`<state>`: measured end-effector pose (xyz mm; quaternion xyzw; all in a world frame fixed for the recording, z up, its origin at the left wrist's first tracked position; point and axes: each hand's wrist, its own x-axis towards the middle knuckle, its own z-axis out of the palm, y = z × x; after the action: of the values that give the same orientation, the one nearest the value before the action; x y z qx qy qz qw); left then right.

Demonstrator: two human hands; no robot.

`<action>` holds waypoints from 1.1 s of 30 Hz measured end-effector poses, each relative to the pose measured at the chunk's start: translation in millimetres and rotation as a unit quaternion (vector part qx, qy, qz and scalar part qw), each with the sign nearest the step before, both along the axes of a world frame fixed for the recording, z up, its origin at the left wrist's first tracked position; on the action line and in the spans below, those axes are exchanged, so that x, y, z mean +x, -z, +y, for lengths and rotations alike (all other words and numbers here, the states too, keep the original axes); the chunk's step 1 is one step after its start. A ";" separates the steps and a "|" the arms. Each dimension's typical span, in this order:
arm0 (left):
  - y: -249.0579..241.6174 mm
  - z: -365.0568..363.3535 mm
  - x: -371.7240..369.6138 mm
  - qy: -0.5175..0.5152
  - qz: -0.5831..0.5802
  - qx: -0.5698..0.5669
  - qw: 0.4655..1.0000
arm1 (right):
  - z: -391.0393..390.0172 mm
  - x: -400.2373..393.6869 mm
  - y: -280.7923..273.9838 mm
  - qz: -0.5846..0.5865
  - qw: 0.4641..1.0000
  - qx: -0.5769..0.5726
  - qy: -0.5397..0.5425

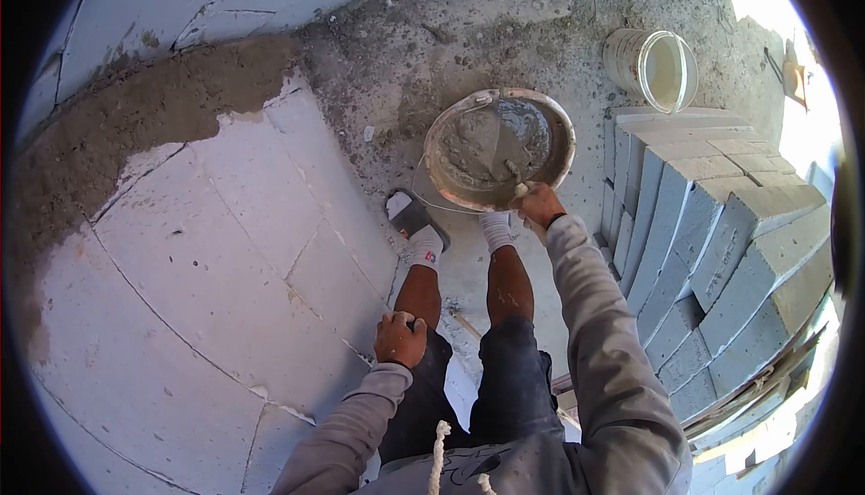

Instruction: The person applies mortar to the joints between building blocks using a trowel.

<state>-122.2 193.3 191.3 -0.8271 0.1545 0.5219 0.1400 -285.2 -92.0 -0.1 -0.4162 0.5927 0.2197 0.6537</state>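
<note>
A round bucket (pixel 435 187) of wet grey mortar (pixel 459 148) stands on the floor in front of my feet. At its near rim my right hand (pixel 541 205) is closed round the handle of a trowel (pixel 521 190), whose far part reaches into the mortar. My left hand (pixel 400 339) is curled above my left knee, with a small dark thing showing between its fingers that I cannot make out. The bucket's thin wire handle hangs at its left side.
A white block wall (pixel 234 252) with brown mortar (pixel 162 99) along its far side is on the left. Pale blocks (pixel 671 216) are stacked on the right. Behind them a white bucket (pixel 628 55) lies tilted on the rough concrete floor (pixel 387 45).
</note>
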 end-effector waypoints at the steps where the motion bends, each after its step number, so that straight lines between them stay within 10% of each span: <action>1: -0.3 -0.5 0.1 -0.001 -0.002 -0.003 1.000 | -0.8 -10.8 -11.9 0.002 1.000 0.000 0.000; 10: 4.4 -5.3 2.1 -0.004 -0.001 -0.002 1.000 | -0.2 -46.7 -59.6 -0.043 0.996 -0.041 -0.068; 26: -3.6 1.2 2.0 -0.022 -0.017 0.001 1.000 | 44.6 158.9 -78.8 -0.371 0.842 0.272 0.282; 33: -1.0 17.7 8.5 -0.029 -0.023 -0.039 0.999 | 36.7 230.1 -50.2 -0.287 0.860 0.012 0.423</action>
<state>-113.7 211.0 192.3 -0.8481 0.1471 0.5000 0.0956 -55.1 -55.4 50.1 -0.1620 0.4955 -0.1997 0.8297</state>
